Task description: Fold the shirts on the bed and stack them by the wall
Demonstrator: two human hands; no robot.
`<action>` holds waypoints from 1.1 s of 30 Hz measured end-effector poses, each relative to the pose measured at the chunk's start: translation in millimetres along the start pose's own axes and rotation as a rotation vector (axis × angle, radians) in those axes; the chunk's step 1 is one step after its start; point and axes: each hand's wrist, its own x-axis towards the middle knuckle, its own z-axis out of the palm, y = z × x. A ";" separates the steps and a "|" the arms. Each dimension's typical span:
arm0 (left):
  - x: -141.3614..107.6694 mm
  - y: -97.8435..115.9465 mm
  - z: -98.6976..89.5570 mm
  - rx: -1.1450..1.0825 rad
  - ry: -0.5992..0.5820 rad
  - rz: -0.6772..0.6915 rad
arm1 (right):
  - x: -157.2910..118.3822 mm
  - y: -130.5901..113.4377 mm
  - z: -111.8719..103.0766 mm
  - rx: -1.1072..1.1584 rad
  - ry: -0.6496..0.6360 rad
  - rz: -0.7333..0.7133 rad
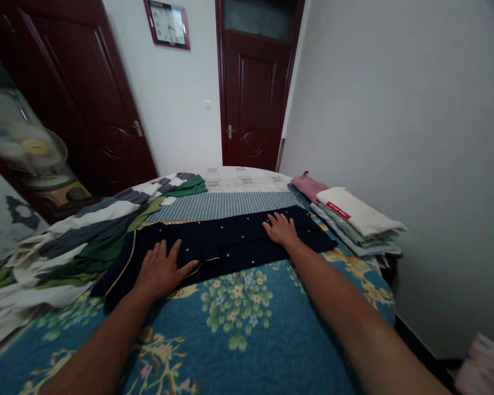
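A dark navy garment (214, 236) with small pale dots and light piping lies stretched across the bed, folded into a long strip. My left hand (160, 269) rests on its left part, fingers spread and palm down. Further along, my right hand (280, 229) lies flat on the right part, its fingers also apart. Neither hand grips the cloth. What kind of garment it is I cannot tell from the folded shape.
Under the garment is a blue flowered bedspread (239, 312). Loose clothes (107, 230) in white, grey and green heap up on the left. A stack of folded clothes (354, 214) sits at the right edge, near the wall. A fan (28, 145) stands at far left.
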 end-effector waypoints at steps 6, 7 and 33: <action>0.9 -1.9 2.6 -0.004 0.015 0.013 | 30.2 55.5 -12.5 -0.045 0.025 0.131; 1.1 -2.2 3.0 -0.008 0.018 0.014 | 34.1 60.1 -14.1 -0.051 0.024 0.149; -14.1 9.9 -6.1 -0.213 -0.012 -0.033 | -44.4 -127.3 15.3 0.264 0.259 -0.585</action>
